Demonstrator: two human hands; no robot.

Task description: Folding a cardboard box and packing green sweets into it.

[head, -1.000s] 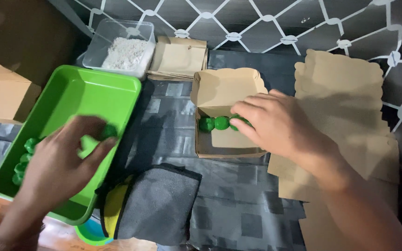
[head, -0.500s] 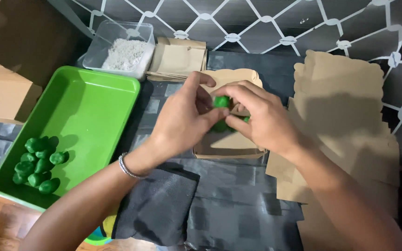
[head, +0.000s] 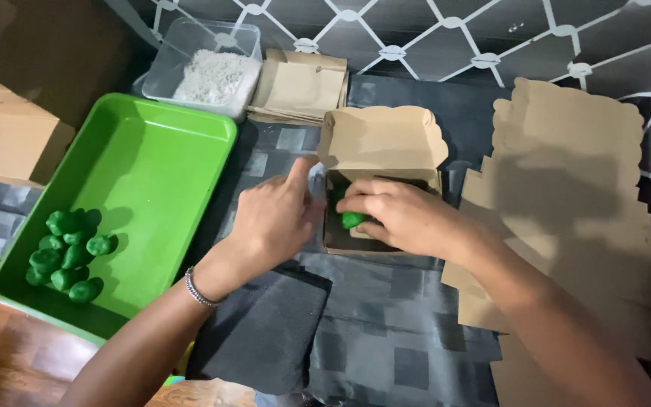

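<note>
Both hands have come lower since half a second ago: the left hand (head: 276,215) has let go of the green piece and now rests open against the left wall of the kraft box (head: 382,181), index finger raised, holding nothing. The right hand (head: 397,215) reaches into the box, fingers closed on 1 green piece (head: 353,220) near the box floor; another bit of green shows behind it.

Head view: packing looks only partly done. About 9 green pieces (head: 65,252) lie in a cluster at the near left corner of the green tray (head: 160,136); the rest of the tray is bare. At the cloth's far edge, a clear tub (head: 246,38) holds white powder (head: 212,75). Beside it lies a pile of flat kraft pieces (head: 299,83). Unfolded box blanks (head: 574,188) are stacked along the right edge.
</note>
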